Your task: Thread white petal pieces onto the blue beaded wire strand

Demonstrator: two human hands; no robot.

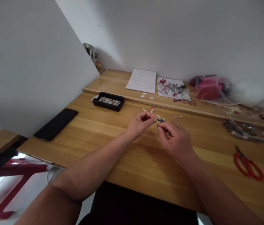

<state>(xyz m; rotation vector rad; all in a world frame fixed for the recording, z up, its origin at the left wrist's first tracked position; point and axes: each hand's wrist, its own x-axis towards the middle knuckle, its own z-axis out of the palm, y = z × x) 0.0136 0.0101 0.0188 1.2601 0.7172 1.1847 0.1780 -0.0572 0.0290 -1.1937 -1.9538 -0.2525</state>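
Both hands meet above the middle of the wooden table (113,150). My left hand (141,122) pinches thumb against forefinger at one end of a small thin piece with a dark blue part (160,120). Close beside it on the right, my right hand (174,137) is closed on the same piece, its fingertips pressed together. The piece is too small to name, and the fingers partly cover it. Just beyond the fingertips lie several slim white petal shapes (158,116) and a pink one (153,107).
A black tray of beads (108,101) and a black phone (56,124) are to the left. Red-handled scissors (249,164) lie at right, below plastic bags (242,129). On the raised back ledge are a white sheet (141,82) and colourful flower pieces (175,89).
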